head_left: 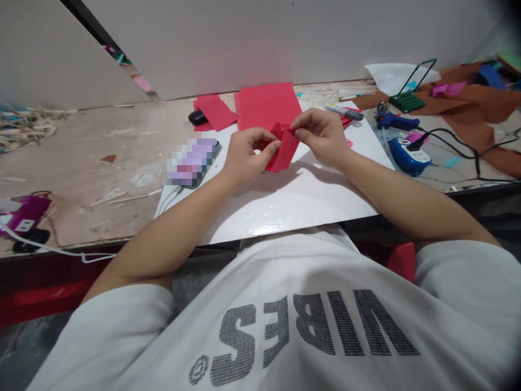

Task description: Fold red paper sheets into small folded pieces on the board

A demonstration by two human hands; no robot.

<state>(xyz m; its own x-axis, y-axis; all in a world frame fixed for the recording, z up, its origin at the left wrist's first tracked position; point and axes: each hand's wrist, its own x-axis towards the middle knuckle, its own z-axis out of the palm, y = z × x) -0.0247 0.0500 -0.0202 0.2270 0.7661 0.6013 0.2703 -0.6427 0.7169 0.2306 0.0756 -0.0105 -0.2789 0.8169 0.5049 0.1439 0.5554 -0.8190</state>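
Between both hands, above a glossy white board (260, 212), is a small folded piece of red paper (286, 152). My left hand (249, 152) pinches its left side between thumb and fingers. At its upper right corner, my right hand (323, 133) grips the edge with thumb and fingertips. The paper has several creased faces and is tilted. Behind it lie a large red sheet (266, 103) and smaller red pieces (215, 111). A grey-handled craft knife (345, 112) rests just beyond my right hand.
A phone (193, 163) with a cable lies at the board's left edge. On the right are a blue glue gun (396, 120), a blue power socket (410, 155) with black cords, and a green stand (407, 100). Wood scraps (36, 125) and a purple socket (26, 217) are at left.
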